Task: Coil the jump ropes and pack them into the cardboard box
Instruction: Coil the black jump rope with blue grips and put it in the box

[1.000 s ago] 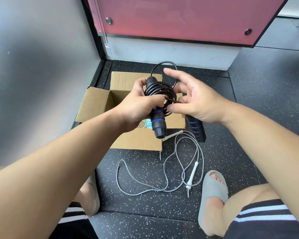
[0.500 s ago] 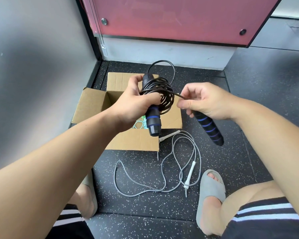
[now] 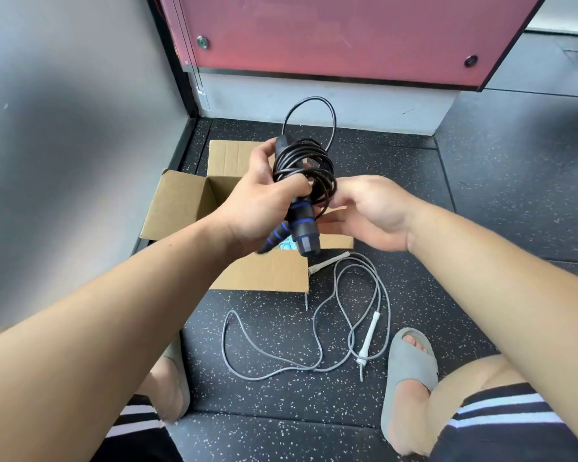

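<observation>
Head-worn wide-angle camera, looking forward and down, close above left hand, right hand

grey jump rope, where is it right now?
Head view, lower centre: the grey jump rope lies uncoiled on the floor, just this side of the cardboard box, beside the grey sandal on the right foot.

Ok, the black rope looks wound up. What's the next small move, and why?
Probably lower the black jump rope into the cardboard box. Its cord is coiled, both handles sit together in the grip of the left hand, and the box lies open just beneath. The grey rope lies uncoiled on the floor.
</observation>
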